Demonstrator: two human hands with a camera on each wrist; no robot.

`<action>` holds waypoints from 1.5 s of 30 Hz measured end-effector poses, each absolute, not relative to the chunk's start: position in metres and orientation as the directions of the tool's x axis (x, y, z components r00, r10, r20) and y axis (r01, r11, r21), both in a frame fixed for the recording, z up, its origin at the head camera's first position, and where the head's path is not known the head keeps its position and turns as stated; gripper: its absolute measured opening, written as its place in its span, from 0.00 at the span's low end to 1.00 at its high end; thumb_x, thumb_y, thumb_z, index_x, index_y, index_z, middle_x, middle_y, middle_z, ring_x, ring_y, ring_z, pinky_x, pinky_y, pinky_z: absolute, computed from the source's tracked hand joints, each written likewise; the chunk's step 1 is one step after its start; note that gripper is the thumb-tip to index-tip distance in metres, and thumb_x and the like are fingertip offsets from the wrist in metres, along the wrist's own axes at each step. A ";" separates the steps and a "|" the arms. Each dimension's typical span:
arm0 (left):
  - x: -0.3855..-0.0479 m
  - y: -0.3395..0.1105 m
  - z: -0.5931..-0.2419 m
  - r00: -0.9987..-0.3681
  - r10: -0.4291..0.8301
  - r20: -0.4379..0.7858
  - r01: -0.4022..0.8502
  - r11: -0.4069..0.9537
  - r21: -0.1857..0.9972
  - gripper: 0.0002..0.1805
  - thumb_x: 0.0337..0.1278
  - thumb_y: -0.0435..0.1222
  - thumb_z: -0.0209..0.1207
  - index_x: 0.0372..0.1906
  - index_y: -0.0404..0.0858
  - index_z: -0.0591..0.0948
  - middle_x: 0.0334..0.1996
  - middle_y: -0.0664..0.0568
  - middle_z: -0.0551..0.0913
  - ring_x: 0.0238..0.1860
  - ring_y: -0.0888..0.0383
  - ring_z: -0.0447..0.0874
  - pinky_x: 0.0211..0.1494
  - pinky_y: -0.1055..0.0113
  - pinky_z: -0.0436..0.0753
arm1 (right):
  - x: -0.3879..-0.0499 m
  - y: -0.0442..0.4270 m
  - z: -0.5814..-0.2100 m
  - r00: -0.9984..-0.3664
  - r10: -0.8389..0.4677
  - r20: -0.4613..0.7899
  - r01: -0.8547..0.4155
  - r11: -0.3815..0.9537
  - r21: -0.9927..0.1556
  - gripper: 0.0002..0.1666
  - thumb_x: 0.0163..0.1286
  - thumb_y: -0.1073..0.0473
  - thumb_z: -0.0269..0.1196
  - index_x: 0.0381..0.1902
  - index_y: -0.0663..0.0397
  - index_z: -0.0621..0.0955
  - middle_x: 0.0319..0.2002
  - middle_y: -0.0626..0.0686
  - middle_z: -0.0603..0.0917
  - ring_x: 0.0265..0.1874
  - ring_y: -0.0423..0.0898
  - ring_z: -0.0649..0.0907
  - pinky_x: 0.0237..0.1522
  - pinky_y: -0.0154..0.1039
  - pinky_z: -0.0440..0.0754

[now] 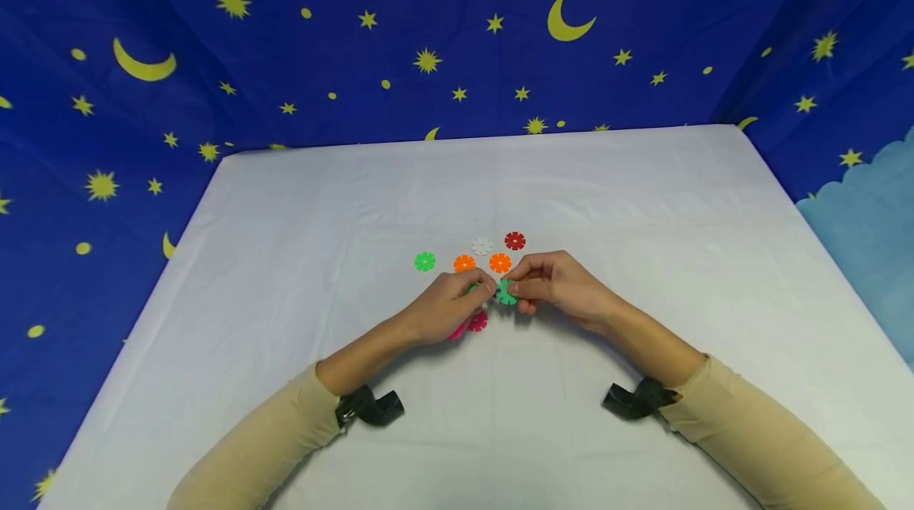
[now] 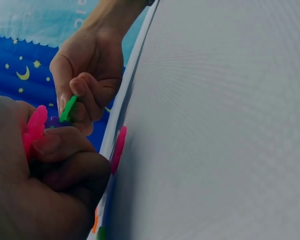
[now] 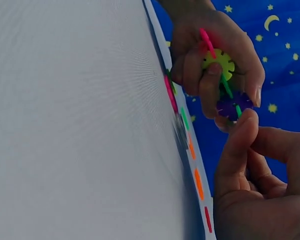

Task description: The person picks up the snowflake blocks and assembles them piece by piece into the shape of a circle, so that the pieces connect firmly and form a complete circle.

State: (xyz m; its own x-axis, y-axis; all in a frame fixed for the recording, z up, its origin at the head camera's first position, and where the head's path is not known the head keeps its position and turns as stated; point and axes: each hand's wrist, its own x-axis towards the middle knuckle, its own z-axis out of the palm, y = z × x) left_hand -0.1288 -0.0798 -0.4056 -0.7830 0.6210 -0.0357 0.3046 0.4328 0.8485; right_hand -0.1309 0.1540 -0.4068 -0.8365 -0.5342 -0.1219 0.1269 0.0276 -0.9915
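Observation:
The left hand (image 1: 448, 305) grips a chain of notched discs. In the right wrist view the chain shows a pink disc (image 3: 207, 42), a yellow-green disc (image 3: 220, 65), a green one and a purple disc (image 3: 234, 106) at the end, partly covered by the left hand (image 3: 215, 55). Between thumb and fingers, the right hand (image 1: 567, 289) pinches a green disc (image 1: 506, 293), which meets the purple disc edge to edge. In the left wrist view the green disc (image 2: 69, 109) stands on edge in the right hand (image 2: 92, 70), beside the left hand (image 2: 50, 170).
Beyond the hands on the white table (image 1: 286, 256) lie a light green disc (image 1: 424, 262), orange discs (image 1: 464, 262) (image 1: 500, 262), a white disc (image 1: 481, 246) and a red disc (image 1: 515, 240). Pink discs (image 1: 478, 322) lie close to the left hand.

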 end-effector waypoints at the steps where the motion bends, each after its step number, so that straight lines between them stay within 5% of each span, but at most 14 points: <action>1: -0.128 -0.080 -0.405 -0.778 0.627 -0.038 0.309 0.435 0.846 0.18 0.73 0.49 0.43 0.46 0.44 0.80 0.24 0.52 0.78 0.26 0.60 0.74 0.36 0.64 0.76 | -0.130 0.153 -0.407 -0.838 -0.532 -0.118 0.126 0.022 -0.992 0.11 0.65 0.66 0.63 0.42 0.72 0.79 0.29 0.67 0.81 0.23 0.50 0.81 0.31 0.43 0.83; 7: -0.124 -0.083 -0.407 -0.744 0.664 -0.079 0.298 0.435 0.849 0.17 0.73 0.49 0.43 0.46 0.44 0.77 0.17 0.57 0.69 0.17 0.62 0.62 0.28 0.67 0.68 | -0.127 0.151 -0.412 -0.827 -0.554 -0.096 0.107 0.013 -0.994 0.10 0.66 0.67 0.61 0.41 0.72 0.80 0.30 0.68 0.81 0.22 0.49 0.80 0.30 0.42 0.82; 12: -0.122 -0.082 -0.408 -0.739 0.669 -0.079 0.292 0.424 0.857 0.17 0.73 0.48 0.43 0.47 0.43 0.77 0.18 0.56 0.71 0.15 0.63 0.63 0.28 0.67 0.69 | -0.128 0.150 -0.412 -0.825 -0.561 -0.074 0.076 0.020 -0.997 0.09 0.66 0.68 0.61 0.41 0.71 0.80 0.32 0.65 0.82 0.22 0.52 0.80 0.29 0.40 0.81; 22: -0.127 -0.081 -0.405 -0.753 0.649 -0.111 0.197 0.382 0.903 0.15 0.73 0.46 0.45 0.44 0.42 0.79 0.23 0.51 0.77 0.19 0.57 0.69 0.27 0.64 0.73 | -0.130 0.150 -0.409 -0.828 -0.547 -0.125 0.107 0.064 -0.992 0.11 0.67 0.64 0.63 0.43 0.68 0.80 0.28 0.68 0.81 0.23 0.53 0.80 0.32 0.41 0.81; 29: -0.130 -0.082 -0.401 -0.791 0.610 -0.048 0.277 0.427 0.861 0.15 0.72 0.46 0.47 0.43 0.46 0.81 0.32 0.56 0.83 0.34 0.59 0.79 0.41 0.63 0.78 | -0.133 0.150 -0.409 -0.859 -0.488 -0.152 0.138 0.064 -0.988 0.16 0.65 0.60 0.66 0.45 0.66 0.79 0.32 0.67 0.82 0.25 0.53 0.81 0.33 0.44 0.82; 35: -0.134 -0.084 -0.400 -0.826 0.563 -0.030 0.263 0.432 0.863 0.15 0.72 0.45 0.48 0.43 0.45 0.83 0.36 0.56 0.84 0.34 0.58 0.77 0.42 0.61 0.77 | -0.137 0.155 -0.409 -0.888 -0.437 -0.145 0.131 0.063 -0.989 0.15 0.67 0.60 0.63 0.45 0.67 0.78 0.35 0.68 0.81 0.26 0.52 0.81 0.33 0.44 0.83; 45: -0.138 -0.086 -0.402 -0.840 0.539 -0.054 0.185 0.378 0.907 0.13 0.72 0.45 0.48 0.46 0.46 0.81 0.38 0.55 0.84 0.24 0.53 0.77 0.35 0.59 0.78 | -0.149 0.169 -0.410 -0.898 -0.439 -0.004 -0.144 0.305 -0.941 0.12 0.71 0.56 0.60 0.47 0.55 0.82 0.37 0.56 0.84 0.29 0.53 0.82 0.30 0.44 0.80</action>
